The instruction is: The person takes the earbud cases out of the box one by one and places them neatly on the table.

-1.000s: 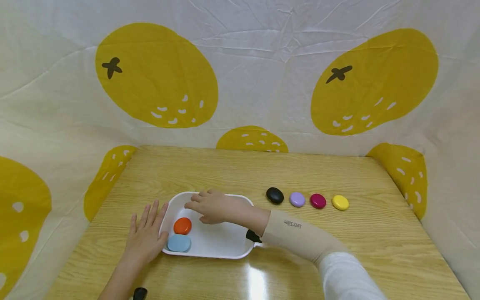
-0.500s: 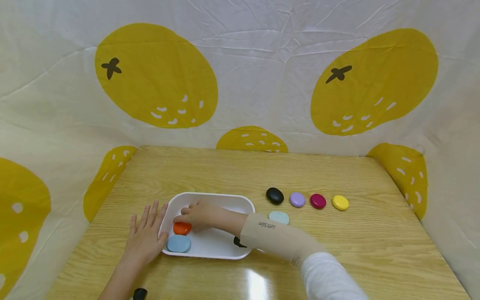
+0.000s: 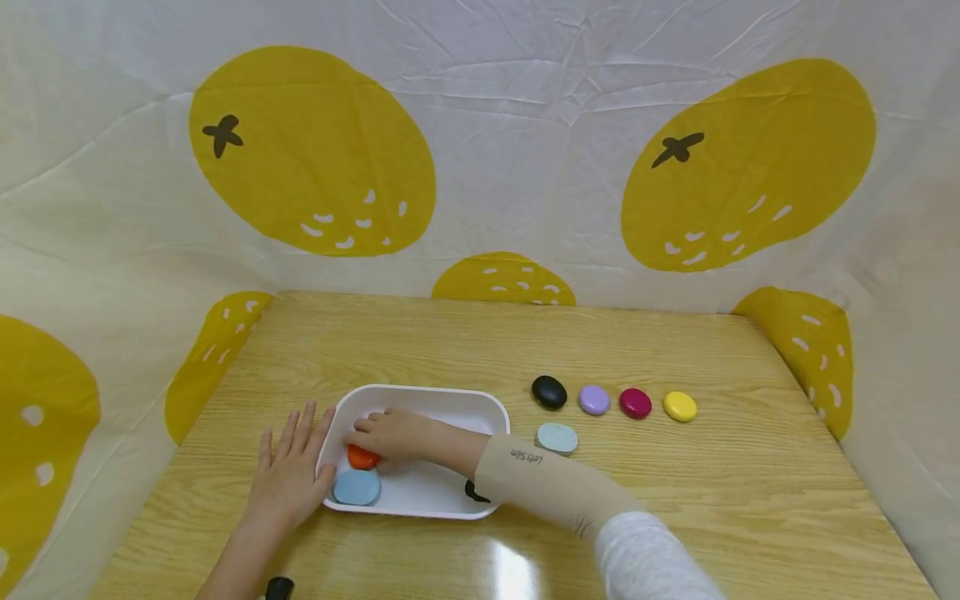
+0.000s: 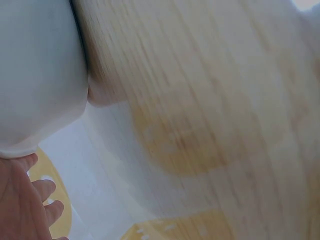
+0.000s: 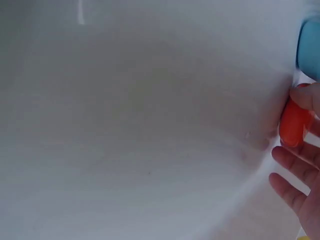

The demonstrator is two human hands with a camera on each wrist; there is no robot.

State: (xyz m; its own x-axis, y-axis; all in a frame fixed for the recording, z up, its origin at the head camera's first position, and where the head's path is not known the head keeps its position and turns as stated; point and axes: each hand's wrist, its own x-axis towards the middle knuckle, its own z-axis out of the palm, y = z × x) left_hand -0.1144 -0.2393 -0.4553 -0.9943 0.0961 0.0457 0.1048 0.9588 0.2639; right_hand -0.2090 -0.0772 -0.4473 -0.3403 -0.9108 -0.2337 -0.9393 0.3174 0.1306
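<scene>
A white tray (image 3: 420,493) stands on the wooden table. Inside its left end lie a glossy orange disc (image 3: 362,457) and a light-blue oval piece (image 3: 357,488). My right hand (image 3: 401,435) reaches into the tray and pinches the orange disc; the right wrist view shows the thumb (image 5: 305,96) on one side of it and fingers on the other, partly cut off by the frame. My left hand (image 3: 288,471) lies with straight, spread fingers against the tray's left end, the thumb at the rim. The left wrist view shows the tray's outer wall (image 4: 40,75) beside that hand.
Right of the tray, a black disc (image 3: 549,392), a lilac one (image 3: 594,400), a crimson one (image 3: 636,403) and a yellow one (image 3: 680,407) form a row. A pale oval piece (image 3: 557,437) lies in front, near the right sleeve (image 3: 558,483). Patterned cloth (image 3: 517,192) hangs behind.
My right hand has moved left and down inside the tray, from above its middle onto the orange disc. The pale oval has come into view from behind the right arm. The left hand stays put.
</scene>
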